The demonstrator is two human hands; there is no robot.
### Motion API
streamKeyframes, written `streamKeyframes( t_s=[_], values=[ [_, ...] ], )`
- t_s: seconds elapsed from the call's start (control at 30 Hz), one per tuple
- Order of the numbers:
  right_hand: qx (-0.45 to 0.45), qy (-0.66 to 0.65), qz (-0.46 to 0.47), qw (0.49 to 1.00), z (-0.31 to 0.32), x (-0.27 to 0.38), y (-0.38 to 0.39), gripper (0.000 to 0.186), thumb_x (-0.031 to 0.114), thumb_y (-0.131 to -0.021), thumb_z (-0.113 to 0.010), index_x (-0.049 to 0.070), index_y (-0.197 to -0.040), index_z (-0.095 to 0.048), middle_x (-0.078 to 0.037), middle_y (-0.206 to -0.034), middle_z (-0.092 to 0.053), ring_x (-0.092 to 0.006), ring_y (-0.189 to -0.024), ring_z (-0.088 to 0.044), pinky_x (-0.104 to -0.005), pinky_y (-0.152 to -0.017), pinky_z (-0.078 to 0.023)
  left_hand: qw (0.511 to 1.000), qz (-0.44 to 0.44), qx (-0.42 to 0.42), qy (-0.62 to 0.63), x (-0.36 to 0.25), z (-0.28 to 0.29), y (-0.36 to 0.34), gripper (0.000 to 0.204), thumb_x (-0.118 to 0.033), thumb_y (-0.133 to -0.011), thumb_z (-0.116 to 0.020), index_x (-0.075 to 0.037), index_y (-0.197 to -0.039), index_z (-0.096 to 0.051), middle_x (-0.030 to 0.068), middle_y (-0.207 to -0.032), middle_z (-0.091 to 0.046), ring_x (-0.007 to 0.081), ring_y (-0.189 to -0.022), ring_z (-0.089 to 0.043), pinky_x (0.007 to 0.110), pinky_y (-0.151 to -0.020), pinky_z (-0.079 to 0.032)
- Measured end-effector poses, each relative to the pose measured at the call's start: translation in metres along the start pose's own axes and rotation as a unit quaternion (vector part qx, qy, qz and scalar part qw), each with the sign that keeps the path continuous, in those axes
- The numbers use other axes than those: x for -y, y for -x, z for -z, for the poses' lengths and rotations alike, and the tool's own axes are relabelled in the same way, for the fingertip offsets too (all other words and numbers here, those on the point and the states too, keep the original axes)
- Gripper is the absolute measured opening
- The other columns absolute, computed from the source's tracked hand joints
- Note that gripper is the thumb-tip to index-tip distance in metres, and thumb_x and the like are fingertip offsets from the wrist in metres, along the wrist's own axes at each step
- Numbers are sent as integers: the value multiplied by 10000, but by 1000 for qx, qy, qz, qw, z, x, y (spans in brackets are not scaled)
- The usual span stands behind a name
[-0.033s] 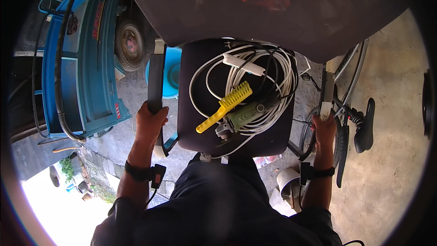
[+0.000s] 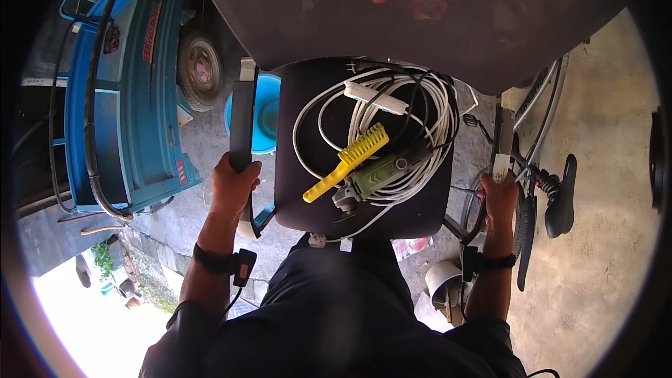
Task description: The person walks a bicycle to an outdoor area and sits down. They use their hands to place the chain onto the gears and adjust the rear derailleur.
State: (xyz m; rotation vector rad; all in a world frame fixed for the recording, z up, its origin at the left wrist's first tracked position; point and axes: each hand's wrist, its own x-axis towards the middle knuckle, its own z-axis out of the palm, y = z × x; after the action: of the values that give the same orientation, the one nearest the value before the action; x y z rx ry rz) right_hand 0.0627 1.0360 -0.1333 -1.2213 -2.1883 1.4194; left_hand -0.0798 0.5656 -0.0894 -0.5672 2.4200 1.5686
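Observation:
A dark office chair faces me, its seat [image 2: 297,213] close to my body and its mesh backrest [image 2: 434,42] on the far side. My left hand [image 2: 234,183] is closed around the left armrest [image 2: 241,119]. On the other side, my right hand [image 2: 498,199] grips the right armrest [image 2: 503,136]; its fingers are partly hidden. A coiled white cable [image 2: 442,122] lies on the seat with a white power strip [image 2: 376,98] on it. Over the coil rest a green angle grinder [image 2: 378,180] and a yellow-handled brush [image 2: 346,163], bristles toward the far side.
A blue cargo tricycle [image 2: 150,133] with a wheel [image 2: 199,70] stands at the left. Beyond the left armrest is a blue basin [image 2: 266,115]. A bicycle with a black saddle [image 2: 560,196] is close on the right. A white bucket [image 2: 442,278] lies near my right forearm.

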Motion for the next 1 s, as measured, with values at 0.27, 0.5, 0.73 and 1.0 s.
streamKeyframes(
  t_s=[0.27, 0.5, 0.73, 1.0],
  values=[
    [-13, -18, 29, 999, 3, -5, 2, 256, 118, -746, -718, -27, -922, -604, -43, -686, -601, -108, -507, -558, -252, -440, -471, 996, -24, 14, 86, 24, -1, 1, 203, -55, -773, -683, 34, -894, -547, 52, -658, -574, 111, -537, -560, 260, -480, -447],
    [3, -38, 29, 999, 8, -14, 3, 340, 122, -756, -725, -12, -1049, -616, -32, -796, -608, -93, -612, -556, -257, -473, -483, 996, -53, 4, 71, 38, -2, 7, 242, -92, -758, -689, 44, -911, -558, 68, -663, -595, 126, -545, -579, 279, -493, -470],
    [-9, -55, 58, 997, 13, -15, 6, 192, 126, -786, -696, 12, -890, -581, -14, -657, -547, -100, -499, -499, -265, -447, -446, 998, -52, -16, 24, 37, -8, 13, 277, -125, -743, -695, 48, -917, -566, 66, -651, -601, 134, -546, -594, 279, -496, -475],
    [-12, -45, 42, 998, 30, -12, 4, 310, 149, -744, -731, -32, -963, -607, -68, -737, -622, -126, -565, -581, -284, -476, -517, 997, -56, -11, 55, 26, -17, 24, 242, -105, -744, -675, 35, -910, -568, 57, -641, -592, 127, -521, -567, 279, -473, -446]
  ],
)
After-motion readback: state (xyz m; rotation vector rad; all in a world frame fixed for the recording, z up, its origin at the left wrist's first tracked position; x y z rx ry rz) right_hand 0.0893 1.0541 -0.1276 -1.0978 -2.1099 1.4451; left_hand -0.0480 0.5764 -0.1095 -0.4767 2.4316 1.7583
